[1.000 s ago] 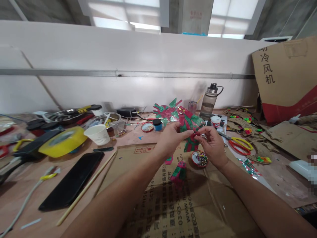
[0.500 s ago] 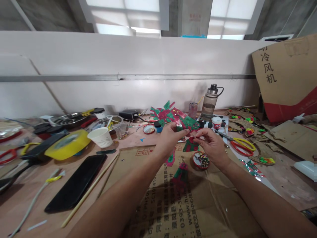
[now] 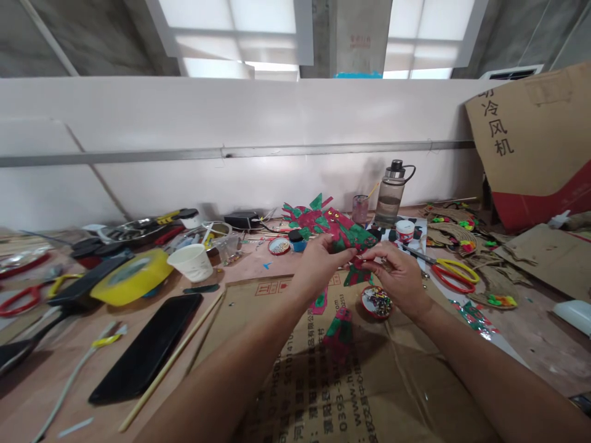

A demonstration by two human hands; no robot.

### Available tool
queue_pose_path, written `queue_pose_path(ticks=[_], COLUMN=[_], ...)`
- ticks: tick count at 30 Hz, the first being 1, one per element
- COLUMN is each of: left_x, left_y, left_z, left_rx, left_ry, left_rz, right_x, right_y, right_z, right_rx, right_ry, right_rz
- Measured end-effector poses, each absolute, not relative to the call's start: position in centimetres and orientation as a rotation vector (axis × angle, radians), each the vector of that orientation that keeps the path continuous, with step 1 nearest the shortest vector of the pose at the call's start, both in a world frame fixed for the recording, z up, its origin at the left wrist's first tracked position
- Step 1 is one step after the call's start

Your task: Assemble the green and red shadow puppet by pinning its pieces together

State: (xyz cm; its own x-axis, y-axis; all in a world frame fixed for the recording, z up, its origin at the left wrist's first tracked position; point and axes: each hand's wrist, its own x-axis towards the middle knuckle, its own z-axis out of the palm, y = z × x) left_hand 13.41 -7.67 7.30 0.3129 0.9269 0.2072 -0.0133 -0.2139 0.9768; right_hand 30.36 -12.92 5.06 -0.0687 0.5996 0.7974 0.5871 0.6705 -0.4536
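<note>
My left hand (image 3: 321,266) and my right hand (image 3: 401,278) meet over the far part of a cardboard sheet (image 3: 406,369). The fingers of both are pinched on a small red painted piece (image 3: 363,258), mostly hidden by the fingertips. Under my right hand stands a round red-rimmed dish of mixed beads (image 3: 376,302). Red and green painted cutouts lie on the cardboard, one nearer to me (image 3: 338,332) and another partly behind my left wrist (image 3: 319,300). Just beyond the hands is a larger red and green painted figure (image 3: 344,224) with small shiny beads on it.
On the left are a black phone (image 3: 146,347), a wooden stick (image 3: 170,363), yellow tape (image 3: 132,277) and a white paper cup (image 3: 191,263). Scissors (image 3: 455,275), a small white jar (image 3: 405,232) and a water bottle (image 3: 390,197) stand or lie right. A lid of pale beads (image 3: 279,246) sits behind.
The view has tilted up slightly, so the table things sit lower. My hands have drawn a little closer together around the small red piece, both still pinching it.
</note>
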Motion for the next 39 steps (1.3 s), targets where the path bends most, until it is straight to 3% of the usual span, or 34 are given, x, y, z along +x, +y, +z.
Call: queue_pose_path(ticks=[9, 18, 39], left_x=[13.3, 14.2, 14.3], left_y=[-7.7, -8.5, -10.3], left_z=[8.3, 7.5, 8.2], left_rx=[1.504, 1.545, 1.521], left_ry=[0.683, 0.691, 0.814], left_rz=[0.942, 1.198, 1.199], right_x=[30.4, 29.8, 29.6], right_y=[-12.9, -13.3, -14.0], right_z=[4.9, 4.9, 5.4], right_rx=[-0.969, -0.967, -0.968], right_ry=[-1.698, -1.647, -1.563], right_rz=[-0.006, -0.072, -0.188])
